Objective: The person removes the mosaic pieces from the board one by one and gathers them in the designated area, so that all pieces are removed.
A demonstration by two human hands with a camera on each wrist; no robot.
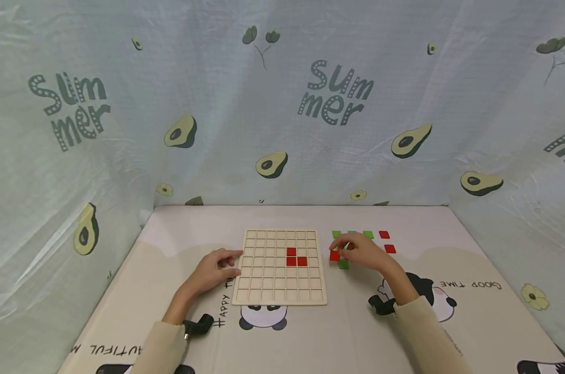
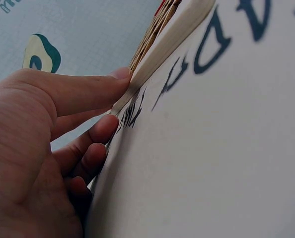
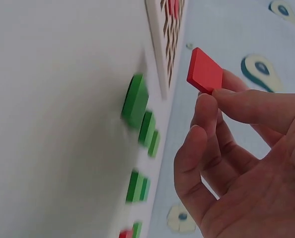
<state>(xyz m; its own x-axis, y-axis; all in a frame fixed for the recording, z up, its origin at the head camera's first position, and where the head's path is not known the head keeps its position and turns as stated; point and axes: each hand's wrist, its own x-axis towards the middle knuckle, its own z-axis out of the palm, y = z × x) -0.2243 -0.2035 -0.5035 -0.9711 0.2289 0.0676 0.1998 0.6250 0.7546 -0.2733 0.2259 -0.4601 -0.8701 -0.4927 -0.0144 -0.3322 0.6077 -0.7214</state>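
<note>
A square wooden grid board (image 1: 259, 284) lies flat on the printed cloth. Three red tiles (image 1: 291, 261) sit in its cells, right of the middle, in an L shape. My left hand (image 1: 211, 271) touches the board's left edge with thumb and fingertips, the thumb and index finger spread apart along it. Between thumb and fingertips, my right hand (image 1: 364, 252) pinches one red square tile (image 3: 205, 70) by a corner, raised above the cloth just right of the board. A green tile (image 1: 343, 264) lies beneath that hand, which hides part of the loose tiles behind it.
Loose green tiles (image 1: 368, 234) and red tiles (image 1: 390, 249) lie to the right of the board. A pale cloth (image 1: 347, 332) with pandas and lettering covers the table. Curtains (image 1: 226, 93) printed with avocados stand at the back and both sides.
</note>
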